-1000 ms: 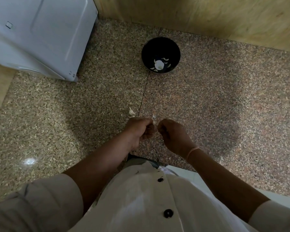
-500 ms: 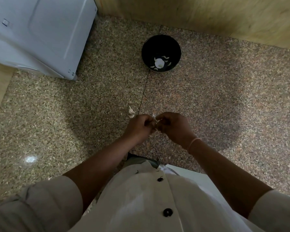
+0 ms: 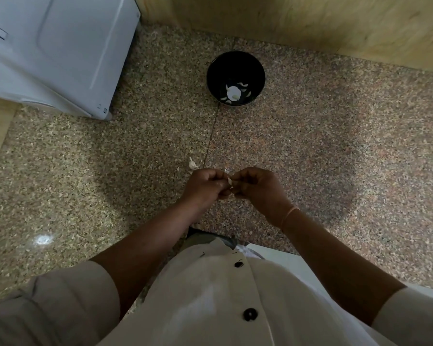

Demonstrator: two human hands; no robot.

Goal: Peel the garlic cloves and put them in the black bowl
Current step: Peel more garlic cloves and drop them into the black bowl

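The left hand (image 3: 205, 187) and right hand (image 3: 256, 187) meet knuckle to knuckle, fingers curled, pinching one garlic clove (image 3: 230, 181) between them; only a pale sliver of it shows at the fingertips. Just beyond the left hand's knuckles, loose garlic skin (image 3: 192, 164) lies on the speckled granite counter (image 3: 310, 151). Well beyond the grip stands the black bowl (image 3: 235, 78), with pale peeled pieces in its bottom.

No writing, label or number can be read anywhere. Small marks on the white appliance (image 3: 60, 58), upper left, are illegible.
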